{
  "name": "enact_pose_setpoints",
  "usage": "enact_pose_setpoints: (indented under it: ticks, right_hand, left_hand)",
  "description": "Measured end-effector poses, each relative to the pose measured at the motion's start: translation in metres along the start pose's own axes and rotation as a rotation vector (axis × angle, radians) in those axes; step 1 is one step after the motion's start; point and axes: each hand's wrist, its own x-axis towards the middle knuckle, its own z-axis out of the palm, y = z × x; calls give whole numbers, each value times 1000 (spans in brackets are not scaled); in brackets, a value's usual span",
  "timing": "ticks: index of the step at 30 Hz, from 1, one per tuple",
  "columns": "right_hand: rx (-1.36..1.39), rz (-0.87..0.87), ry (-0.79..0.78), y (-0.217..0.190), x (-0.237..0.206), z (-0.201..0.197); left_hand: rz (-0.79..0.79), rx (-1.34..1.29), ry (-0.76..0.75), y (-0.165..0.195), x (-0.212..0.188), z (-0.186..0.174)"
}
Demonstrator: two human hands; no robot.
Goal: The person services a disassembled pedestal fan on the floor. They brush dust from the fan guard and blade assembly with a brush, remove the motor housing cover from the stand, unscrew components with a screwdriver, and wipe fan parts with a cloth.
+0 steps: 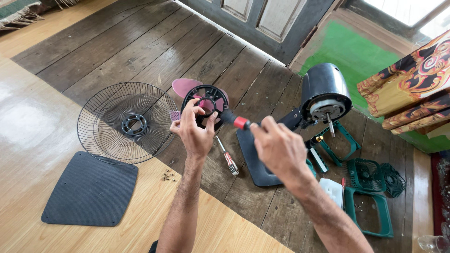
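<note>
My left hand (194,133) holds up a round black plastic fan part (209,100) with openings in it. My right hand (276,147) grips a screwdriver (236,121) with a black and red handle, its tip pointing into that black part. Behind the part a pink fan blade (183,86) shows on the floor. To the right stands the black fan motor housing (324,93) with its shaft pointing down, over a dark base plate (251,159).
A black wire fan guard (126,122) lies on the wooden floor at left, with a dark flat panel (91,189) below it. A second screwdriver (228,159) and small screws (168,176) lie near my arm. Green plastic fan parts (370,187) sit at right.
</note>
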Motion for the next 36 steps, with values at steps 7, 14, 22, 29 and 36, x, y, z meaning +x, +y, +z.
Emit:
enact_pose_setpoints:
  ticks: [7,14,22,29,36]
  right_hand:
    - [33,-106,74,-19,-10,-2]
    - [-103,-86,132,-20,-4,10]
    - [176,-3,-18,-22,-7,15]
    - [316,217,166,20,0,-7]
    - [847,411,73,27,26,30]
  left_hand:
    - [-122,0,55,4,5,-5]
    - [-96,-194,118,14,11,-9]
    - [-111,-252,163,12,12,-8]
    - [-236,-328,97,3,10,-4]
    - [-243,-437,-105,35,-4,3]
